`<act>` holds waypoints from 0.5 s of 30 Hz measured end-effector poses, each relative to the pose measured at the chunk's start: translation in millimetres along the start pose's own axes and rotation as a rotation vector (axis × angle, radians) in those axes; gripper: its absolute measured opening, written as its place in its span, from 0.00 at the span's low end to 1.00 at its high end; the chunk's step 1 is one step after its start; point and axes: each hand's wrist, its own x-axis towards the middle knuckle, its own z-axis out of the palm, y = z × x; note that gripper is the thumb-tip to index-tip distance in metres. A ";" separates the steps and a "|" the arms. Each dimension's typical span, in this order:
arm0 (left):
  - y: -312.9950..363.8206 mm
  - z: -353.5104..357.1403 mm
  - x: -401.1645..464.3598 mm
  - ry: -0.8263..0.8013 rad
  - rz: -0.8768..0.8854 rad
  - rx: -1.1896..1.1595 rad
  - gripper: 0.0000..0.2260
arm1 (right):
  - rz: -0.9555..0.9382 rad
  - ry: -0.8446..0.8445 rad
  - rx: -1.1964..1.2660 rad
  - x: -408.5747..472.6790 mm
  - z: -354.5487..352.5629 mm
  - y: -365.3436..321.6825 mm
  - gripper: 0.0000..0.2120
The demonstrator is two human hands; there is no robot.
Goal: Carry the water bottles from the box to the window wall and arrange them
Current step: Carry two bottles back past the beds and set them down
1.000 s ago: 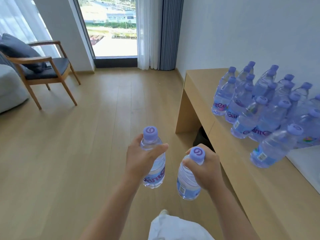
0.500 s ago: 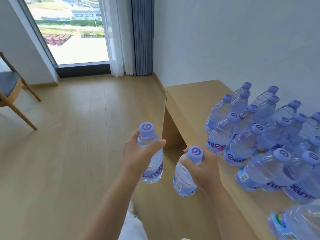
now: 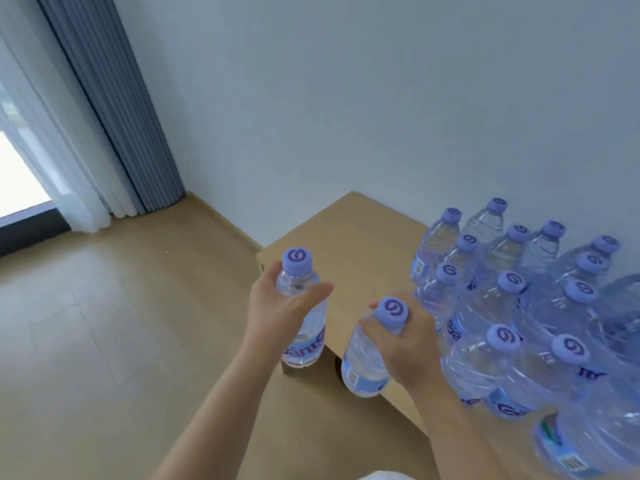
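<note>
My left hand [image 3: 277, 313] grips a clear water bottle with a purple cap [image 3: 304, 341] around its upper body, holding it upright just off the left edge of the wooden bench [image 3: 349, 233]. My right hand [image 3: 405, 341] grips a second bottle [image 3: 363, 365] near its neck, over the bench's front edge. Several bottles of the same kind [image 3: 502, 306] stand packed together on the bench against the white wall, right beside my right hand.
The bench's near-left end is bare wood. A grey curtain [image 3: 114, 109] and white sheer curtain [image 3: 41, 140] hang at the window on the left. Wooden floor [image 3: 104, 323] spreads to the left of the bench.
The view has swung right and closer to the bench; the chair has left the frame. Both hands, still holding their bottles, now hover at the bench's edge beside the standing bottles.
</note>
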 end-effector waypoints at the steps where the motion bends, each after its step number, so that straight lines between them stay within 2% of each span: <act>1: 1.1 0.8 15.8 -0.022 -0.004 0.002 0.10 | 0.014 0.031 -0.006 6.6 4.2 -0.9 0.11; 5: 2.8 13.4 69.2 -0.089 -0.030 -0.001 0.10 | 0.051 0.118 -0.036 40.3 13.6 -5.5 0.09; 11: 6.5 47.1 133.9 -0.184 -0.015 0.008 0.10 | 0.069 0.282 -0.036 127.1 7.7 -9.0 0.13; 15: 12.7 73.0 173.9 -0.241 -0.030 0.030 0.12 | 0.079 0.419 -0.104 187.6 3.1 -7.4 0.11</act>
